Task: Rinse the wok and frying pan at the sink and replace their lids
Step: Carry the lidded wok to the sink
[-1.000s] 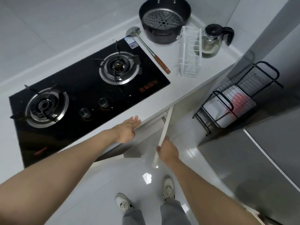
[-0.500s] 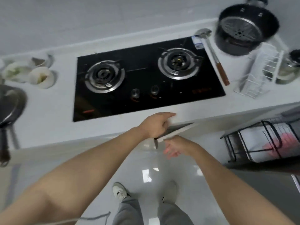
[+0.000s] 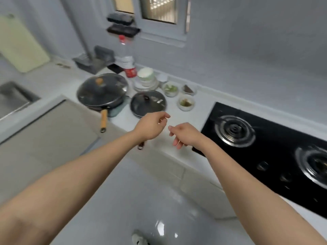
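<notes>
A large dark wok (image 3: 99, 101) with a wooden handle stands on the white counter under a glass lid (image 3: 102, 89) with a tan knob. To its right sits a smaller frying pan (image 3: 139, 112) covered by a glass lid (image 3: 148, 103); its handle passes under my left hand. My left hand (image 3: 150, 127) hovers just in front of the frying pan, fingers loosely curled and holding nothing. My right hand (image 3: 185, 135) hangs beside it over the counter edge, fingers apart and holding nothing. The steel sink (image 3: 12, 99) lies at the far left.
Stacked white bowls and plates (image 3: 146, 80), small dishes of food (image 3: 185, 103) and a red-labelled bottle (image 3: 130, 68) crowd the counter behind the pans. A black gas hob (image 3: 265, 147) fills the right. A pale cutting board (image 3: 19, 45) leans on the left wall.
The view has swung left from the hob to the pans. Both hands have left the cupboard door below the counter and now hover in front of the frying pan.
</notes>
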Demonstrator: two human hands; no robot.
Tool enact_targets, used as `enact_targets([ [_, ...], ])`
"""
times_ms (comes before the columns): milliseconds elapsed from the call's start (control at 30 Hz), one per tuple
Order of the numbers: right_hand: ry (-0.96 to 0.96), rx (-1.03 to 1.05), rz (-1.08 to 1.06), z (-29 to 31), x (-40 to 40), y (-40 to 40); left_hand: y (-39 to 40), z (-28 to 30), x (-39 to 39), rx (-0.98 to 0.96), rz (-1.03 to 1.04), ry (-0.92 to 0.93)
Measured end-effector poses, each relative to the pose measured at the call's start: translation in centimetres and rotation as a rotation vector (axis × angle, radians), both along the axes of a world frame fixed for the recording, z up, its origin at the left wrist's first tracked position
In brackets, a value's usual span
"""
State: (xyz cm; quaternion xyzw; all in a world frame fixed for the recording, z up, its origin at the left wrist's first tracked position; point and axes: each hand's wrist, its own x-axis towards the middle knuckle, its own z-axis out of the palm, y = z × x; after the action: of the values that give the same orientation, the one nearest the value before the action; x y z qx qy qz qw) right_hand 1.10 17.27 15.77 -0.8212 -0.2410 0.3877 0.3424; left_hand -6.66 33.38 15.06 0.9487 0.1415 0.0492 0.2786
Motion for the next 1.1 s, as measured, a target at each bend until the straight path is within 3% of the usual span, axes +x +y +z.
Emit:
enact_targets([
  [167,0.017,0.013,0.045,0.5,-2.5,15.1,14.9,1.5,-5.2,-0.12,0.376,0.031],
  [267,0.045,-0.028,0.029,-0.9,-3.2,22.1,21.5,1.0,-7.3,-0.353,0.57,0.054],
  [333,0.067,-0.066,0.037,-1.7,-3.4,25.9,24.4,0.3,-8.5,-0.579,0.639,0.197],
  [433,0.104,-0.128,0.058,-3.3,-2.9,31.7,27.8,-1.2,-9.1,-0.834,0.679,0.435],
  [500,0.115,-0.163,0.076,-4.9,-2.2,35.8,30.0,-2.9,-8.6,-0.928,0.713,0.475],
  [633,0.134,-0.217,0.172,-8.3,-1.6,41.2,31.5,-5.4,-7.3,-1.042,0.756,0.436],
  [833,0.275,-0.256,0.107,-11.0,-1.3,45.2,31.1,-8.4,-5.1,-1.306,0.806,0.409],
  [1100,0.416,-0.236,-0.004,-10.2,0.2,48.5,33.9,-7.3,-3.0,-1.396,0.786,0.378],
])
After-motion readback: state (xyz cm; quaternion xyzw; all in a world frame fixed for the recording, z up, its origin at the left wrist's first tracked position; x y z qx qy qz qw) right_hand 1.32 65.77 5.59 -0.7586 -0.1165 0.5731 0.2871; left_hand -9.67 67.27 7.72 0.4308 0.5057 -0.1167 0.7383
